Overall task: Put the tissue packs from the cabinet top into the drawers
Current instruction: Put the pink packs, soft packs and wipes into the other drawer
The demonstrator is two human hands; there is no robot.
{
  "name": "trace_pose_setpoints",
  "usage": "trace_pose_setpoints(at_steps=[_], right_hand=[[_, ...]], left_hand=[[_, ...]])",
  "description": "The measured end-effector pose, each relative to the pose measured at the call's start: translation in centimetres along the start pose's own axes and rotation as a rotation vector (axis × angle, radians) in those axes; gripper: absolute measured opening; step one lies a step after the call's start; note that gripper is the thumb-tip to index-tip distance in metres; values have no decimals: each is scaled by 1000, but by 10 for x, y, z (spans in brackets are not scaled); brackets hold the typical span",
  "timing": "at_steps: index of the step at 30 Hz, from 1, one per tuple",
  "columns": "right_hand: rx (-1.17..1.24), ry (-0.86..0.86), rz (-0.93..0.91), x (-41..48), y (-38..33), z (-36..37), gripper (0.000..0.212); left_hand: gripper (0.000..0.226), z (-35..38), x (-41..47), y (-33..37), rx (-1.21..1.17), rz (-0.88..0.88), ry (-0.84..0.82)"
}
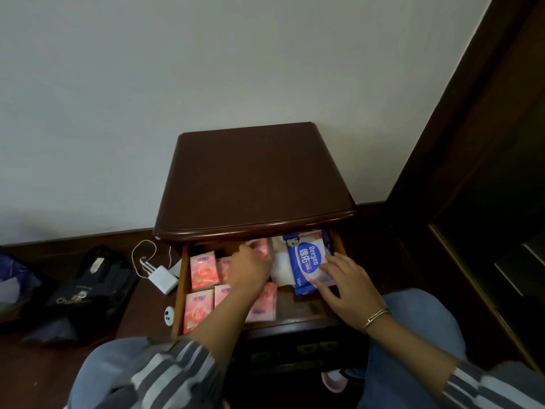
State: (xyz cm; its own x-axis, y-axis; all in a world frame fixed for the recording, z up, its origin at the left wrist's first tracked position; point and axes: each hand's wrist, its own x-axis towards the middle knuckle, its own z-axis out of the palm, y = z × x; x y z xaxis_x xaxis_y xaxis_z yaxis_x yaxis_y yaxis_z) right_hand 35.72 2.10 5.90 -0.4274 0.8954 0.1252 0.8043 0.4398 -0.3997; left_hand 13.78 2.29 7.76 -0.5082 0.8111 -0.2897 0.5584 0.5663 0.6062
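Observation:
The dark wooden cabinet top (253,178) is bare. Its top drawer (180,287) stands pulled out. Several pink tissue packs (203,270) lie flat in its left half. My left hand (250,268) reaches into the drawer's middle, fingers closed around a pink tissue pack (261,246) at the back. A blue and white wipes pack (309,262) lies in the right half on white packaging. My right hand (348,286) rests on the wipes pack's near edge with fingers spread; whether it grips it is unclear.
A white charger (162,278) with a cable and a small white device (169,315) lie on the floor left of the drawer. Dark bags (88,290) sit further left. A dark wooden frame (472,172) rises on the right. My knees flank the drawer front.

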Motion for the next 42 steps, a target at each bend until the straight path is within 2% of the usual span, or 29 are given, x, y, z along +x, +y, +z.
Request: trace_pose_setpoints(at_steps=[4, 8, 10, 16, 19, 22, 25, 27, 30, 32, 34, 38, 42], right_hand=[[13, 29, -22, -1, -3, -2, 40], [15, 32, -21, -1, -7, -4, 39], [15, 23, -12, -2, -8, -5, 39], [21, -17, 1, 1, -12, -11, 39], [141, -49, 1, 6, -26, -11, 36], [257, -178, 19, 19, -56, -2, 38], [275, -349, 209, 33, -85, 14, 43], [273, -445, 361, 38, -94, 24, 39], [471, -547, 527, 40, -101, 36, 28], [662, -569, 623, 42, -105, 38, 22], [800, -590, 689, 43, -107, 38, 16], [840, -676, 676, 43, -106, 39, 25], [921, -739, 638, 40, -108, 34, 32]], left_hand=[[44, -24, -14, -24, 264, 70, 80], [62, -34, -13, -38, 533, 87, 144], [66, -32, -13, -38, 586, 96, 149], [53, -44, -10, -52, 625, 191, 216], [50, -55, -4, -70, 602, 248, 104], [44, -63, -5, -80, 653, 290, 46], [41, -69, -7, -82, 659, 366, 98], [40, -67, -7, -81, 587, 482, 119], [48, -59, -4, -72, 509, 625, -52], [50, -55, 0, -70, 592, 629, -140], [50, -54, 3, -72, 676, 584, -154], [47, -53, -3, -80, 727, 596, -89], [52, -56, -9, -92, 656, 593, -174]])
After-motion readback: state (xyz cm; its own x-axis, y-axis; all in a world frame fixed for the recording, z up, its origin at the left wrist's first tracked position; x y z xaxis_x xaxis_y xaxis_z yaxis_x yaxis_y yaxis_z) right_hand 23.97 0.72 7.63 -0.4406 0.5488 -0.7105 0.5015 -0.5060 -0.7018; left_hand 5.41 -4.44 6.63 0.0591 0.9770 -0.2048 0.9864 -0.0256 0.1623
